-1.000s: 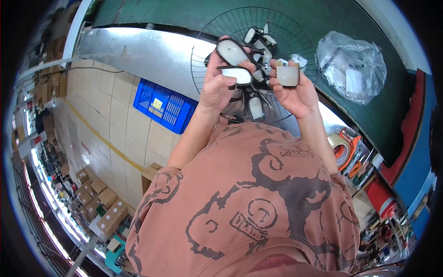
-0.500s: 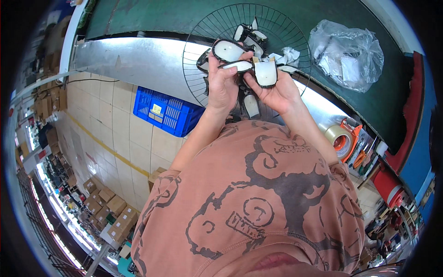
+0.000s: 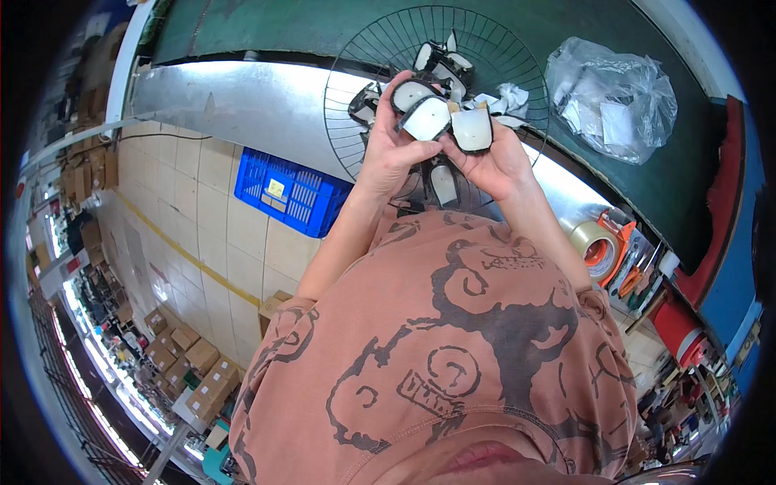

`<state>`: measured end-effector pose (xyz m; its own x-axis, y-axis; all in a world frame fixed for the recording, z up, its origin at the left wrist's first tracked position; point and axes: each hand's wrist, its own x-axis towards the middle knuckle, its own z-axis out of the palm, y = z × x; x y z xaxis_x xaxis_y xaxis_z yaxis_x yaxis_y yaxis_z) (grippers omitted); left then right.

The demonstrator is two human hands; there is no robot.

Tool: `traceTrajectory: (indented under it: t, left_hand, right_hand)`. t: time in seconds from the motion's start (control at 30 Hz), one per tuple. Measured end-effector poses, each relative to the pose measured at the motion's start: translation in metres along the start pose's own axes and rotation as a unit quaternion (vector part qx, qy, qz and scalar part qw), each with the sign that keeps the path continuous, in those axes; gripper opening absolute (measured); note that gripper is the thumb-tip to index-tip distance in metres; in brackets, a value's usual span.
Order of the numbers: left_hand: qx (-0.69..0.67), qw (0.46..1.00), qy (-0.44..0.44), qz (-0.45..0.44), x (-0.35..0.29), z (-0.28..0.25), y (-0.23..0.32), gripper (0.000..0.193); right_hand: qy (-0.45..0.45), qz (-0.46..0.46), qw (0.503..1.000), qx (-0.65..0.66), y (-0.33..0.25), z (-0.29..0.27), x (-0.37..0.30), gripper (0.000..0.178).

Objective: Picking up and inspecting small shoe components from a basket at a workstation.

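My left hand [image 3: 385, 155] is closed on two black-edged white pieces: a white-faced piece [image 3: 427, 119] in front, and an oval piece [image 3: 413, 94] just behind it. The thumb lies along the lower edge of the front one. Beside it, my right hand [image 3: 490, 166] grips another black-edged white piece [image 3: 472, 129], squarish with a rounded lower end. Its fingers are partly hidden behind that piece. The pieces nearly touch. Below and behind the hands, several similar pieces [image 3: 444, 184] lie in a round black wire basket [image 3: 339, 121].
The basket straddles the edge of a green-topped table [image 3: 267, 28] with a metal front [image 3: 242, 89]. A clear plastic bag [image 3: 618, 97] of white papers lies at the right. A blue crate [image 3: 283, 194] stands on the floor; tape rolls [image 3: 594, 246] and tools sit near my right forearm.
The pieces in my left hand have turned, so the front one now shows its white face instead of its edge. My right hand has shifted slightly right with its piece.
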<state>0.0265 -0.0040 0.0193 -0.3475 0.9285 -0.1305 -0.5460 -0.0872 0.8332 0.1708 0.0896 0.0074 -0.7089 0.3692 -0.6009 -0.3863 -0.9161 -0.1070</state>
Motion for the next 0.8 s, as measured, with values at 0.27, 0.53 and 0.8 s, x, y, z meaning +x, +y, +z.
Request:
traceTrajectory:
  t: [0.27,0.53,0.8]
  left_hand:
    - [0.024,0.999,-0.026,0.007,-0.004,0.004,0.0,0.103]
    - [0.039,0.999,-0.01,0.0,-0.006,0.008,-0.002,0.107]
    - [0.102,0.994,-0.011,0.037,-0.006,0.008,-0.011,0.109]
  right_hand:
    - [-0.009,-0.005,0.998,-0.058,-0.003,-0.011,0.001,0.035]
    - [0.002,-0.007,0.998,-0.06,-0.003,-0.013,0.002,0.034]
    - [0.028,-0.032,0.994,-0.098,-0.008,-0.007,-0.002,0.034]
